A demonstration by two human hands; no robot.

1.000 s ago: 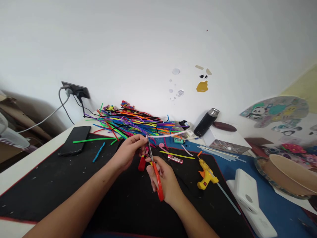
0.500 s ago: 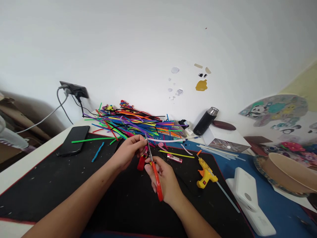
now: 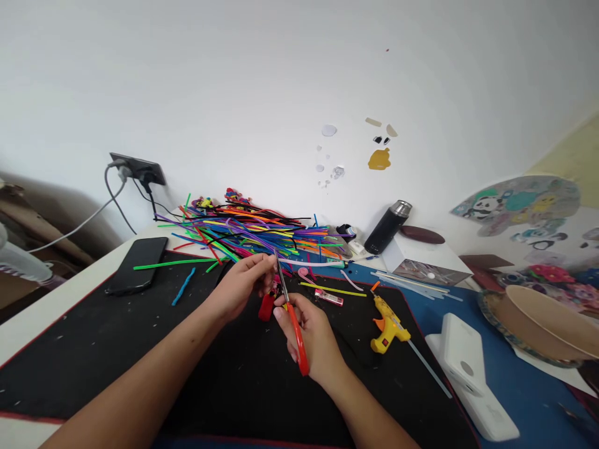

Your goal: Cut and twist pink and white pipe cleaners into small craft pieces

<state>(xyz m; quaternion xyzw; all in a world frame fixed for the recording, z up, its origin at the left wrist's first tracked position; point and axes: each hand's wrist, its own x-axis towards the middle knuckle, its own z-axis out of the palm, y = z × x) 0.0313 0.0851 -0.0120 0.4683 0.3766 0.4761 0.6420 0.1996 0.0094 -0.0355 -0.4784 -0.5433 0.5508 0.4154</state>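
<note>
My right hand [image 3: 306, 330] is closed around the red-handled scissors [image 3: 296, 340], whose blades point up and away. Beside the blade tips, my left hand [image 3: 250, 277] pinches one end of a pale pink pipe cleaner [image 3: 313, 264], which runs off to the right behind the blades. Whether the blades are cutting into it cannot be made out. Below my left fingers is a small red object [image 3: 266, 307] with pink at its top, partly hidden by the hands. Just beyond the scissors lies a pink coil [image 3: 304, 273].
A heap of coloured pipe cleaners [image 3: 262, 231] lies along the wall. On the black mat [image 3: 224, 386] are a phone [image 3: 138, 265], a twisted blue piece [image 3: 183, 287], a pink lighter [image 3: 329, 297] and a yellow glue gun [image 3: 389, 324]. A black flask [image 3: 388, 227] leans near a white box [image 3: 425, 265].
Both hands and the scissors hold nearly the same pose. The whole view has shifted very slightly.
</note>
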